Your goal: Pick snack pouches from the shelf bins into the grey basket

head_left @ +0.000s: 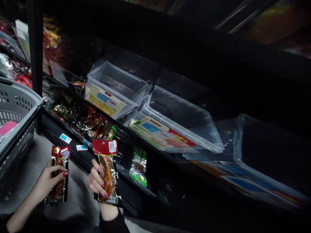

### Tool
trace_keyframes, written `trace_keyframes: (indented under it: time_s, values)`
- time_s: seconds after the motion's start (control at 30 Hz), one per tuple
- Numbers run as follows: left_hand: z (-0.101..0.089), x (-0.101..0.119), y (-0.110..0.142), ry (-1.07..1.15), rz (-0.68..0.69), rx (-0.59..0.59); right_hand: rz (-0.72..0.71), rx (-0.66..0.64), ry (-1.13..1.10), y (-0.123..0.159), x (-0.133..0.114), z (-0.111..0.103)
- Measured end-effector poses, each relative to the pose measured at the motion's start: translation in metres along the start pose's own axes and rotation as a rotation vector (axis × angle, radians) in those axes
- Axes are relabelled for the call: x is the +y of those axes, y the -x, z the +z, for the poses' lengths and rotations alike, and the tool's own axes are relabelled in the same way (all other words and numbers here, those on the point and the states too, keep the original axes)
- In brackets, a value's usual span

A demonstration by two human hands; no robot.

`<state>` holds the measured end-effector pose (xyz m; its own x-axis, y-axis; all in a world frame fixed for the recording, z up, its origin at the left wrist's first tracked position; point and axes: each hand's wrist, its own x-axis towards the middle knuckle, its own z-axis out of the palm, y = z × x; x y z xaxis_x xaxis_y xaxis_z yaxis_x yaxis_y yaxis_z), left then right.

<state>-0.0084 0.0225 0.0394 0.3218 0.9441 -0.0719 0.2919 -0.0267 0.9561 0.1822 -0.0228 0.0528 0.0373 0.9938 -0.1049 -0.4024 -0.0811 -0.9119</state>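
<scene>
My left hand [52, 176] pinches a narrow vacuum-sealed snack pack [61, 154] with a red top, thumb and fingers across its dark, reddish-brown contents. To its right, my right hand [97, 183] grips a larger snack pack [108, 168], its red header showing a hang hole and a white barcode label. Through the clear front of this pack I see brown pieces of meat, perhaps a duck neck or wing; the exact kind is unclear. Both packs are held upright, apart from each other, in front of the lower shelf.
A grey shopping basket [20, 85] with something pink inside stands at the left. Dark and red snack packs [93, 124] fill the low shelf. Clear plastic bins [116, 77] with price labels line the shelf above. A green-and-silver pack [139, 168] lies farther right. A black post [35, 48] rises at left.
</scene>
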Motion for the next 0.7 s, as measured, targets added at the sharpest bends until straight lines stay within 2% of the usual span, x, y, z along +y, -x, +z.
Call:
trace_keyframes:
  time_s: [0.23,0.37,0.5,0.57,0.63,0.7]
  values:
    - [-0.001,-0.007,-0.001,0.031,-0.043,0.024,-0.172,0.386,0.726,0.007,-0.02,0.02]
    - [0.007,-0.007,0.003,0.07,0.002,-0.03,-0.193,0.441,1.087,0.014,-0.015,0.03]
    - [0.021,-0.008,0.01,-0.042,0.049,0.026,-0.255,0.511,1.334,0.023,0.006,0.045]
    - [0.026,-0.011,0.012,-0.038,0.062,0.034,-0.282,0.451,1.37,0.028,0.015,0.054]
    - [0.029,-0.015,0.012,0.053,0.074,0.019,-0.283,0.288,1.32,0.032,0.017,0.062]
    - [0.028,-0.015,0.011,0.239,0.056,0.009,-0.258,0.119,1.211,0.034,0.012,0.067]
